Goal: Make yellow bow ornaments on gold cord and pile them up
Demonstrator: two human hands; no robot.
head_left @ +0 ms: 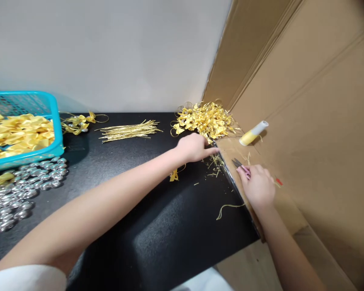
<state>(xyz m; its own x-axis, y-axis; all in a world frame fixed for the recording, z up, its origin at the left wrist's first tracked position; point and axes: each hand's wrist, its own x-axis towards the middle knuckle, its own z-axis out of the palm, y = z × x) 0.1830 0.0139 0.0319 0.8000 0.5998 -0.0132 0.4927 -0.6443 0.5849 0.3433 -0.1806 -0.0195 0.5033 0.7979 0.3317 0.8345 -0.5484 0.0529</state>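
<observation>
My left hand reaches over the far right of the black table, at the near edge of a heap of yellow ribbon bows with gold ties. Its thumb stands apart from the index finger and I see nothing held; the other fingers are mostly hidden. Under its wrist lies a single yellow bow. Thread scraps are scattered just below the thumb. My right hand is closed around small scissors with pink handles, their dark blades pointing up and left over the cardboard at the table's right edge.
A teal basket of yellow ribbon pieces stands at left, with silver beads before it. Gold twist ties and more bows lie at the back. A thread spool stands near the cardboard wall. Loose thread crosses the right edge.
</observation>
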